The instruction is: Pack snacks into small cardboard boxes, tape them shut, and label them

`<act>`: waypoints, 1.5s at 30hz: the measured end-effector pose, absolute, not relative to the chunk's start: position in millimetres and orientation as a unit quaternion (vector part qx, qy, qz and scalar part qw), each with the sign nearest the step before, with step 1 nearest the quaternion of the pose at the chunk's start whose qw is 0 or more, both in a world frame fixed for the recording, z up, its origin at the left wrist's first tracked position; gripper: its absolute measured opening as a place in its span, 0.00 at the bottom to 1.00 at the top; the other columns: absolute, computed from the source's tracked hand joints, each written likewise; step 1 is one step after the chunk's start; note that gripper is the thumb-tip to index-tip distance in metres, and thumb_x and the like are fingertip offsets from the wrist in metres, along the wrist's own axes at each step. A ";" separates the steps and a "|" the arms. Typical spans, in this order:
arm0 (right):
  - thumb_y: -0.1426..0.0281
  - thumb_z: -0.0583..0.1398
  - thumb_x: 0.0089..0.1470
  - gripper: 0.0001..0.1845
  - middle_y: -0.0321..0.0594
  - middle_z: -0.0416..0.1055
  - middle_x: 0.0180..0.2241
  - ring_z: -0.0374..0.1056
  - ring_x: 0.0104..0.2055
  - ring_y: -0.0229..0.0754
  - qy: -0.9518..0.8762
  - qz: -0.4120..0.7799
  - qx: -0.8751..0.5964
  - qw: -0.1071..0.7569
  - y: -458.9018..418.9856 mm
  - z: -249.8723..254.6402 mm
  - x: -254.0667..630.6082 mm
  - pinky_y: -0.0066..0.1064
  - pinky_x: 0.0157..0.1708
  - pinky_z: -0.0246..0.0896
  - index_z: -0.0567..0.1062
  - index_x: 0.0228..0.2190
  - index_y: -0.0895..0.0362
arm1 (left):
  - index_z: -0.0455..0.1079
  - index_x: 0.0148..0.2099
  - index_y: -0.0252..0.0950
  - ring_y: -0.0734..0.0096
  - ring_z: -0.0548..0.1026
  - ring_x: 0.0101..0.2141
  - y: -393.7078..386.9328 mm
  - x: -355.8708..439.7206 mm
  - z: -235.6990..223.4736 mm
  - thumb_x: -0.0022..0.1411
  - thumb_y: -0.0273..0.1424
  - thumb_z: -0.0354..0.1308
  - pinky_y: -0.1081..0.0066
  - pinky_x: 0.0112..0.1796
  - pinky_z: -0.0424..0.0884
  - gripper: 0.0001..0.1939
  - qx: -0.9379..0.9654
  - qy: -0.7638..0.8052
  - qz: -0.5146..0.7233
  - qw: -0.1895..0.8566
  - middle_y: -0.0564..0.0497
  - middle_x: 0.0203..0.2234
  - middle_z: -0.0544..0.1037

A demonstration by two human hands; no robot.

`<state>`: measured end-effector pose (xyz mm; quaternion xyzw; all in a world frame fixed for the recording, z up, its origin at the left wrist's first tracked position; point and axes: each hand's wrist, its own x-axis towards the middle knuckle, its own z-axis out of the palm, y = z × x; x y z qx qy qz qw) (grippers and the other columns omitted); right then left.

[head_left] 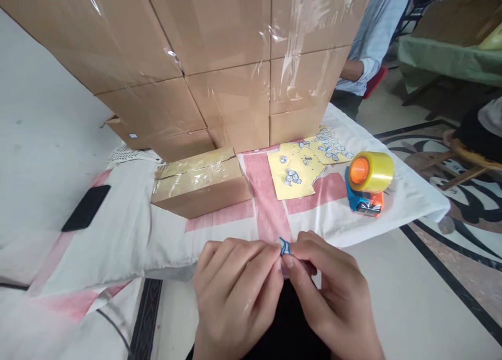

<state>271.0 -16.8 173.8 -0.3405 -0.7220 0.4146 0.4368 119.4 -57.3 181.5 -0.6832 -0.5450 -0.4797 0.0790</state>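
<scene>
My left hand (240,287) and my right hand (329,292) meet in front of the table's near edge. Pinched between their fingertips is a thin blue strand (285,246), looped and crossed, with one loose end sticking up. Whether it is string, wire or a band is too small to tell. Both hands have their fingers bent and closed. Beyond them on the cloth are yellow sheets of paper (288,156) with several small pale pieces (292,177) on top. A taped cardboard box (212,192) lies past my left hand.
A tall wall of taped cartons (231,98) stands at the back of the table. A yellow tape roll (376,170) sits on a blue and orange tape dispenser (363,202) at the right. A black phone (86,208) lies left. Another person's sleeve (366,62) shows behind the cartons.
</scene>
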 end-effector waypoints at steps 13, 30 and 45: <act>0.77 0.57 0.65 0.09 0.35 0.65 0.26 0.61 0.28 0.39 -0.794 0.276 -0.363 0.403 -14.8 183.2 280.2 0.35 0.32 0.56 0.70 0.32 0.53 | 0.73 0.40 0.37 0.68 0.76 0.29 -40.5 125.4 174.6 0.59 0.19 0.61 0.64 0.32 0.63 0.10 -0.698 -0.527 -0.479 0.070 0.51 0.29 0.82; 0.76 0.58 0.65 0.08 0.34 0.66 0.27 0.60 0.29 0.38 -0.780 0.317 -0.360 0.402 -11.6 178.2 286.2 0.34 0.33 0.55 0.70 0.33 0.54 | 0.71 0.40 0.37 0.72 0.75 0.29 -42.8 128.0 171.0 0.62 0.18 0.60 0.65 0.35 0.62 0.08 -0.712 -0.547 -0.436 0.058 0.53 0.30 0.81; 0.73 0.59 0.66 0.11 0.32 0.65 0.24 0.60 0.28 0.35 -0.703 0.451 -0.371 0.406 -8.7 168.6 281.8 0.30 0.28 0.56 0.72 0.29 0.54 | 0.73 0.43 0.35 0.69 0.76 0.32 -39.7 123.8 170.9 0.60 0.19 0.61 0.64 0.35 0.62 0.10 -0.728 -0.534 -0.428 0.044 0.51 0.33 0.84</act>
